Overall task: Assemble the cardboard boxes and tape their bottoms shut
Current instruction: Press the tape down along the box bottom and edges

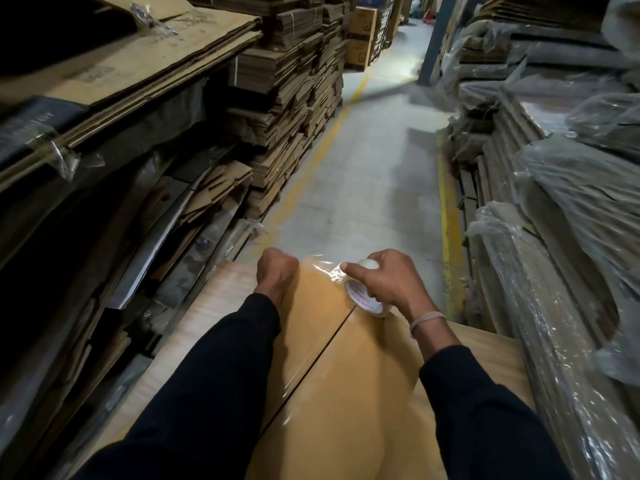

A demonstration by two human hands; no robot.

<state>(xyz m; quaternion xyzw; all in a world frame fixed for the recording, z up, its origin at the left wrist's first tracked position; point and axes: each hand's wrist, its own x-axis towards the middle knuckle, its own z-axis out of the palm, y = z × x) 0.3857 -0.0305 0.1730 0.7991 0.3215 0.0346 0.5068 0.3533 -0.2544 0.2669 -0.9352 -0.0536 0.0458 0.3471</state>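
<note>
Red lettering runs round the white core of the tape roll [364, 295], near centre; the characters are too small and blurred to read. A faint printed mark sits on the flattened cardboard sheet [93, 75] at far left, illegible. Far cartons [362, 19] down the aisle carry a dark round logo, not decipherable. No text reads clearly

An open floor aisle [363, 174] runs ahead, hemmed by flattened cardboard stacks [291, 98] left and seemingly plastic-wrapped bundles [571, 220] right.
</note>
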